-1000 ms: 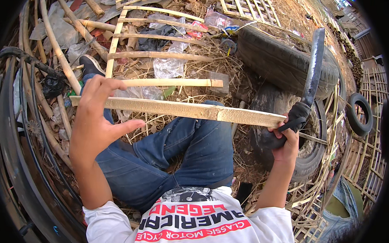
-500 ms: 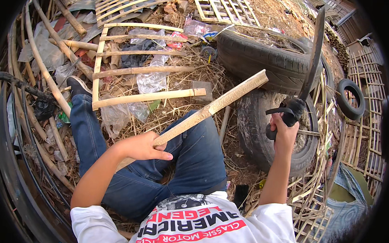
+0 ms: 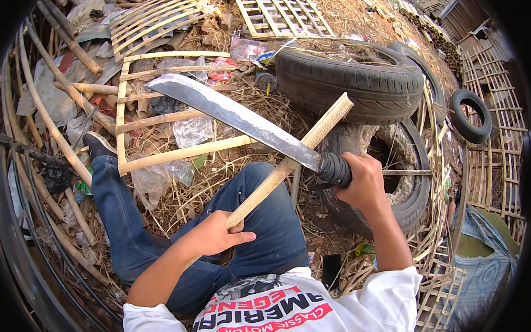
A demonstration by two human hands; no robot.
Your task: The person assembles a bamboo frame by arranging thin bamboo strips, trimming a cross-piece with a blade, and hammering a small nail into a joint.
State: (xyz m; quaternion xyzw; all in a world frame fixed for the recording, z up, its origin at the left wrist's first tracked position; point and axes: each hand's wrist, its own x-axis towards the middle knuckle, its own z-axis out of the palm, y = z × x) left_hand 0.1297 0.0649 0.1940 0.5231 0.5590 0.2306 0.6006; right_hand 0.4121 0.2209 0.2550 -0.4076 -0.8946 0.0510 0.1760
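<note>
Lying amid dry straw [image 3: 253, 96], clear plastic [image 3: 192, 132] and a red wrapper [image 3: 223, 71]; far right, a small tyre [image 3: 470, 131] beyond blue cloth [image 3: 478, 279].

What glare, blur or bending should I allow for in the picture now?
Head view, glare: whitish streak, perhaps reflected light, along the machete blade; head view, focus: left hand, right hand and bamboo strip look fairly sharp; head view, distortion: fisheye bending grows toward the picture's edges.
</note>
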